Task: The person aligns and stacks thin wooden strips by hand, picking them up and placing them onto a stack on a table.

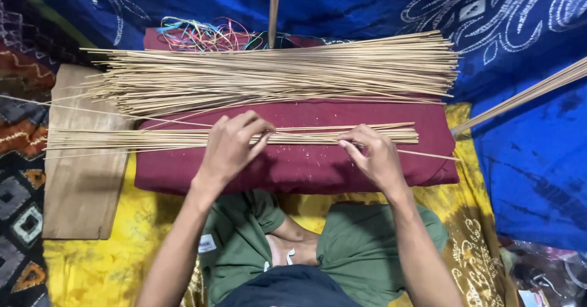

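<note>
My left hand (231,143) rests with curled fingers on a small flat row of thin bamboo sticks (122,139) lying across a maroon cushion (293,166). My right hand (373,154) pinches the same row farther right, fingertips on the sticks. A much larger pile of the same pale sticks (275,71) lies across the cushion's far side, apart from both hands.
A wooden board (79,184) lies left of the cushion on yellow cloth (110,264). Coloured strings (202,35) sit behind the big pile. Blue patterned fabric (532,160) surrounds the area; more sticks (526,94) slant in at right. My folded legs in green shorts (361,252) are below.
</note>
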